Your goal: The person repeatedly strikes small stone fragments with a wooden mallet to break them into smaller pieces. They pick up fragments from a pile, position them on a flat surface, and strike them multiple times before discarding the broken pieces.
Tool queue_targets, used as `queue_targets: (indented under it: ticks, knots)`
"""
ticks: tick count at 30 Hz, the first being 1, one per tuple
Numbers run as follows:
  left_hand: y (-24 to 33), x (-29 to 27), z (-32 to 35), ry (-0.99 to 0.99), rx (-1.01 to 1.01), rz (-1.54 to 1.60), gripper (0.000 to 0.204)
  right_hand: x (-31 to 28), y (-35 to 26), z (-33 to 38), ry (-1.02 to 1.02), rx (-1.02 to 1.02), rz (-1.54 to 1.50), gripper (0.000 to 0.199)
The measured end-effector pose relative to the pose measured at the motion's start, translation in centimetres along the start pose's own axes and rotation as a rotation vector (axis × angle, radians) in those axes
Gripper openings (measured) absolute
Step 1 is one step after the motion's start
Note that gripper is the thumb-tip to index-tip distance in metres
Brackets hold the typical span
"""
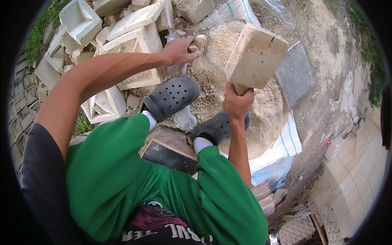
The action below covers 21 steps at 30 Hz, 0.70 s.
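Note:
My right hand [239, 102] is wrapped round the short handle of a big wooden mallet [257, 57]. Its blocky head is raised above a mound of pale crushed rubble [265, 122]. My left hand [179, 51] reaches across to the pile's left side, fingers curled round a small pale chunk [200, 42] of broken material. Part of that chunk is hidden by the fingers. Both my feet, in dark grey clogs [173, 97], rest at the near edge of the mound, between the two arms.
Broken cream-coloured moulded blocks [134, 49] are heaped at the left. A grey flat slab [295, 75] lies right of the mallet. White woven sacking [281, 143] spreads under the mound. A dark board [169, 157] sits below my feet. Stacked pale blocks [351, 171] stand at the far right.

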State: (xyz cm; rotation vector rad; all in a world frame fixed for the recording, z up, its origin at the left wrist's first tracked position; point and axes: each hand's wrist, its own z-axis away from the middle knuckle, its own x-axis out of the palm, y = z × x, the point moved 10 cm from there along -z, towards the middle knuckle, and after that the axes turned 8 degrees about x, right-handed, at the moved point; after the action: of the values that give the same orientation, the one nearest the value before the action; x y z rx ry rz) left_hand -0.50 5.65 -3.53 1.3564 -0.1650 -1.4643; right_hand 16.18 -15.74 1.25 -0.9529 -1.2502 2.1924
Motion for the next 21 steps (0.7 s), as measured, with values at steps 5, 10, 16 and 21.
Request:
queue_targets:
  ticks: [5, 10, 16, 21]
  knots:
    - [0.6, -0.1, -0.2, 0.049, 0.041, 0.085, 0.045, 2.2, 4.3, -0.7, -0.13, 0.339, 0.455, 0.051]
    - [0.4, -0.7, 0.2, 0.112, 0.021, 0.02, 0.046, 1.9, -0.6, 0.3, -0.092, 0.155, 0.492, 0.046]
    - [0.1, -1.2, 0.1, 0.158, 0.011, 0.094, 0.046, 0.5, -2.1, 0.6, 0.013, 0.049, 0.189, 0.05]
    - [0.0, -1.0, -0.6, 0.168, 0.013, 0.132, 0.053, 1.3, 5.9, -1.1, -0.128, 0.437, 0.475, 0.051]
